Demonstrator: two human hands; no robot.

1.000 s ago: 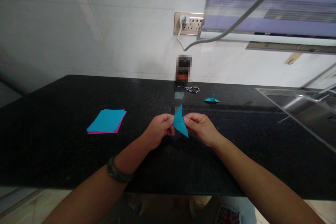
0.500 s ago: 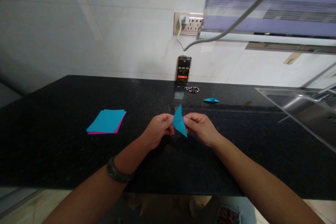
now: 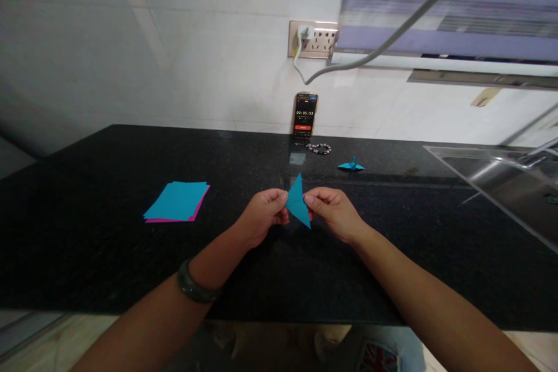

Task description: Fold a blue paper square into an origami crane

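Note:
A folded piece of blue origami paper (image 3: 297, 202), pointed at top and bottom, is held up above the black countertop (image 3: 244, 163). My left hand (image 3: 264, 215) pinches its left side between thumb and fingers. On the right side, the thumb and fingertips of my right hand (image 3: 333, 212) grip the same paper. Both hands' lower fingers are curled and partly hidden. Left of my hands lies a stack of square paper (image 3: 176, 200), blue on top with pink showing beneath. A finished blue paper crane (image 3: 351, 165) sits farther back on the right.
A phone (image 3: 306, 114) showing a running timer leans against the tiled wall, with a beaded bracelet (image 3: 319, 149) before it. A metal sink (image 3: 483, 165) is set into the counter at the right. A grey cable (image 3: 349, 65) hangs from the wall socket (image 3: 322, 40).
Almost nothing has moved: both hands keep their grip on the folded paper, whose lower tip is very slightly shifted. The phone's timer has advanced.

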